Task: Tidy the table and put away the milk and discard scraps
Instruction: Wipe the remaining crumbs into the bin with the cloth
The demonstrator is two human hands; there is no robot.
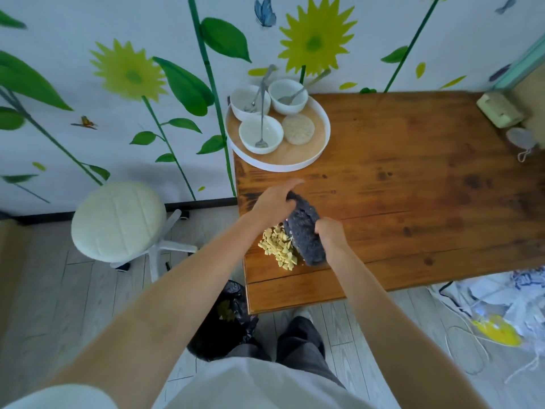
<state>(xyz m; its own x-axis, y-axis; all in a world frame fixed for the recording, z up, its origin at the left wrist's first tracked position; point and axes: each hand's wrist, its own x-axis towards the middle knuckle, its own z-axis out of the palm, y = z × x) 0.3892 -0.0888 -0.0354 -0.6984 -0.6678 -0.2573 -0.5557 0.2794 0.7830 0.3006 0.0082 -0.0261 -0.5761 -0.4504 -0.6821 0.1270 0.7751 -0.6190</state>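
A dark grey cloth (305,230), rolled into a long bundle, lies on the wooden table (413,202) near its left front corner. My left hand (275,202) holds its far end and my right hand (330,234) grips its near side. A heap of small pale yellow scraps (278,249) sits on the table just left of the cloth, touching it. Below the table's left edge stands a bin lined with a black bag (224,317), with a few yellow scraps inside. No milk container is visible.
A round white-rimmed tray (295,163) at the table's back left carries three white bowls with spoons and a round rice cake. A pale green box (498,109) sits at the back right. A white stool (118,221) stands left; bags and cords lie on the floor right.
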